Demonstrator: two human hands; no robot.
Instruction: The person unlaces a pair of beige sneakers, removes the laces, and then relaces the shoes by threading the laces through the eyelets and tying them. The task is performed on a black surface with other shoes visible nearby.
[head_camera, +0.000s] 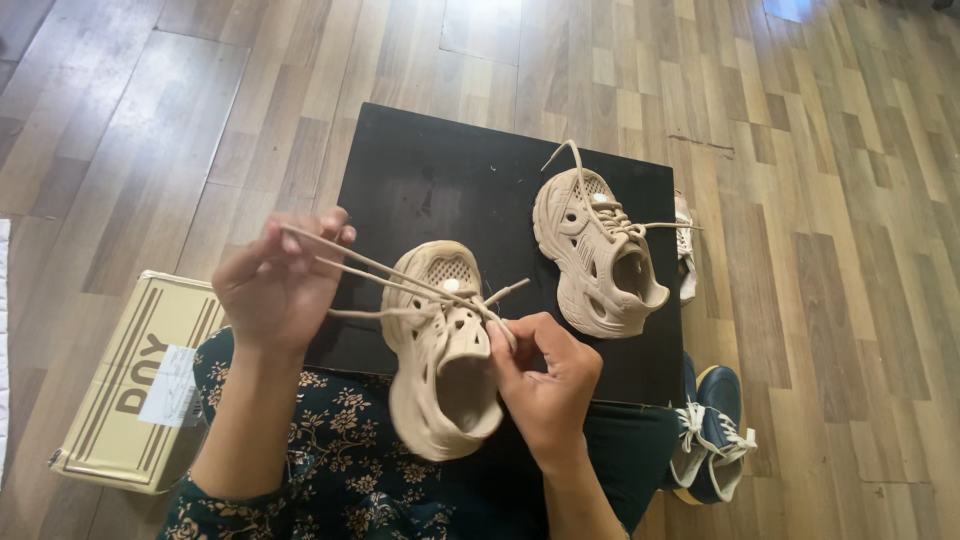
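A tan moulded shoe (440, 350) with cut-out holes rests at the near edge of a black board (440, 170), its opening toward me. My left hand (275, 285) is raised to the shoe's left and pinches two strands of its tan lace (370, 270), pulled taut from the eyelets. My right hand (545, 375) grips the shoe's right side and pinches the lace where it leaves the eyelets. A second matching tan shoe (595, 250) stands on the board to the right, laced, with loose lace ends.
A tan cardboard shoebox (135, 385) lies on the wooden floor at left. A navy sneaker with white laces (712, 435) sits at right beside my leg. Another pale shoe (685, 250) peeks from behind the board's right edge. My floral-patterned clothing (340, 470) fills the foreground.
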